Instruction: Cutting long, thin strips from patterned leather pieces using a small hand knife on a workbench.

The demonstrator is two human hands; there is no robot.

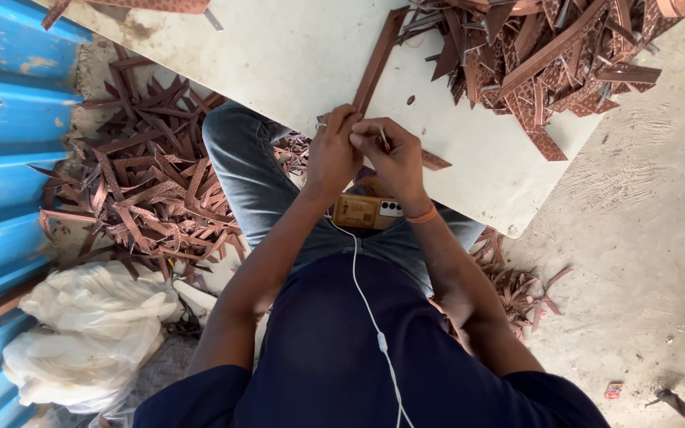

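My left hand (333, 150) pinches the near end of a long brown patterned strip (378, 59) that runs up across the white board (295, 55). My right hand (394, 154) is closed against the same end, with a small thin tool between its fingers. Both hands meet at the board's near edge, above my lap. A gold phone (366, 212) lies on my thighs under my wrists, with a white earphone cable (368, 309) running down from it over my dark shirt.
A heap of brown strips (549, 55) covers the board's far right. More cut strips (148, 182) pile on the ground at left beside a blue corrugated wall (1, 158). White plastic bags (89, 333) sit at lower left. Bare concrete floor (644, 238) lies at right.
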